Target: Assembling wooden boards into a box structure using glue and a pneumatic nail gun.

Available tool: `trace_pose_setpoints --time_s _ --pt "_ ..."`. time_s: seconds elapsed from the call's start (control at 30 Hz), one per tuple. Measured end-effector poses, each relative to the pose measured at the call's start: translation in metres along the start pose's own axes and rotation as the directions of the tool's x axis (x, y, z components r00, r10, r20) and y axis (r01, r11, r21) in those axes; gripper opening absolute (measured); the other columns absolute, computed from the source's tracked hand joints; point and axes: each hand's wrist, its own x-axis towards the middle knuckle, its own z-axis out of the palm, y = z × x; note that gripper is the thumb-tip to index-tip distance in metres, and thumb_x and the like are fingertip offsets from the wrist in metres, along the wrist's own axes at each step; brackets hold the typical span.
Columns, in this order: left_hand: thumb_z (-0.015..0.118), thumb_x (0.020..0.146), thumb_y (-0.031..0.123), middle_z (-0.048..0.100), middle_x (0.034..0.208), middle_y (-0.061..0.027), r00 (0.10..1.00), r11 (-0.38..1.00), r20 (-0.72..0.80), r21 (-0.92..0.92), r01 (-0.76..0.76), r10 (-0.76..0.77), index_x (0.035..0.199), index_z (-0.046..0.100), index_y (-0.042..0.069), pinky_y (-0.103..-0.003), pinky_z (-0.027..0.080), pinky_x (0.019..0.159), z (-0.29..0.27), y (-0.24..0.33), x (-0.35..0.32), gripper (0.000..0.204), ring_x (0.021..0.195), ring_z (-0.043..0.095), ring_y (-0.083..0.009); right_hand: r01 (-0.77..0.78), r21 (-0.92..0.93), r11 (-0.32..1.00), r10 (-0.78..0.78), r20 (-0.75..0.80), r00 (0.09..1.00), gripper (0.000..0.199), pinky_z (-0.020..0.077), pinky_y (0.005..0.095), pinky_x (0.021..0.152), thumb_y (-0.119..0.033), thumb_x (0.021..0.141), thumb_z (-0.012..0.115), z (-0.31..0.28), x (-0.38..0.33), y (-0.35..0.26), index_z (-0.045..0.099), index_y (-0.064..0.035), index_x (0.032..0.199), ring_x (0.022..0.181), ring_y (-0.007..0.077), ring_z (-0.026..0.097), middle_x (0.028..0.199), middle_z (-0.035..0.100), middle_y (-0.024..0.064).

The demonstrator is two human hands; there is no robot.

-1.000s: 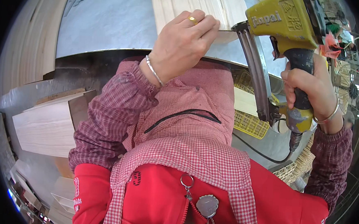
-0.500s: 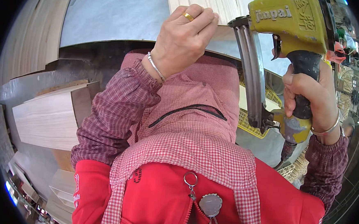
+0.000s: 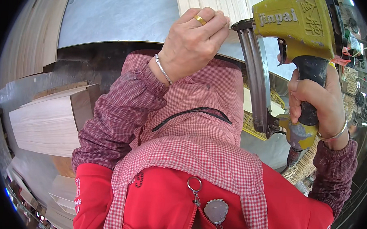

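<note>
My left hand (image 3: 196,44), with a gold ring and a silver bracelet, is closed at the near edge of a pale wooden board (image 3: 217,2). Its thumb and whatever lies under the curled fingers are hidden. In my right hand (image 3: 321,95) is a yellow nail gun (image 3: 298,23), held by its black grip. The forefinger is by the trigger, though its tip is mostly hidden. The gun's long metal magazine slants down toward me, and its nose is at the board's near edge, just right of my left fingertips.
A grey-blue worktop (image 3: 118,18) lies under the board. Stacked wooden panels (image 3: 33,34) stand at the far left. Below them sits a pale wooden box (image 3: 44,125). A yellow plastic crate (image 3: 253,126) is beyond my apron, behind the magazine. An air hose fitting (image 3: 293,156) hangs from the grip.
My left hand and the board have shifted slightly right. The gap between my left fingertips and the nail gun's nose has narrowed. My right hand keeps its hold.
</note>
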Motion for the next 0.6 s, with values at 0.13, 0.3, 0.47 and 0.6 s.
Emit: trace_pose_setpoints --time_s 0.13,0.3,0.47,0.6 --pt "0.063 0.072 0.006 0.055 0.094 -0.0007 1.0 1.0 -0.007 0.003 -0.002 0.002 0.079 0.061 0.007 -0.025 0.044 0.076 0.0 0.0 0.0 0.007 0.083 0.053 -0.013 -0.014 -0.082 0.997 0.016 0.029 0.999 0.013 0.0399 0.0182 0.041 -0.008 0.075 0.059 -0.002 0.001 -0.006 0.055 0.0022 0.082 0.038 0.0113 0.048 0.053 0.056 0.0051" --pt "0.066 0.072 0.005 0.059 0.095 -0.0011 1.0 1.0 0.009 -0.019 0.008 -0.008 0.084 0.065 0.006 -0.025 0.045 0.072 -0.003 0.0 0.005 0.012 0.081 0.055 -0.0131 0.008 -0.108 0.994 -0.003 0.048 0.999 0.01 0.0396 0.0187 0.041 -0.008 0.075 0.058 -0.004 -0.001 -0.008 0.054 0.0011 0.078 0.038 0.0118 0.048 0.053 0.056 0.006" --pt "0.07 0.073 0.005 0.063 0.091 -0.0017 0.974 0.973 -0.047 -0.082 0.217 -0.222 0.087 0.069 0.005 -0.023 0.047 0.064 -0.019 -0.001 -0.005 0.014 0.076 0.057 -0.0132 0.034 -0.004 0.999 -0.034 0.043 0.999 0.009 0.0394 0.0198 0.041 -0.007 0.075 0.057 -0.012 0.003 0.006 0.054 0.0004 0.076 0.038 0.0121 0.047 0.052 0.055 0.0063" --pt "0.072 0.075 0.006 0.061 0.084 -0.0019 0.876 0.869 -0.082 -0.197 0.454 -0.476 0.084 0.068 0.004 -0.022 0.047 0.06 -0.025 0.0 -0.021 0.011 0.07 0.055 -0.0129 0.035 0.05 0.998 -0.037 0.045 0.998 0.008 0.0393 0.0208 0.041 -0.007 0.075 0.056 -0.019 0.009 0.016 0.053 -0.0002 0.075 0.038 0.0123 0.046 0.051 0.053 0.0062"
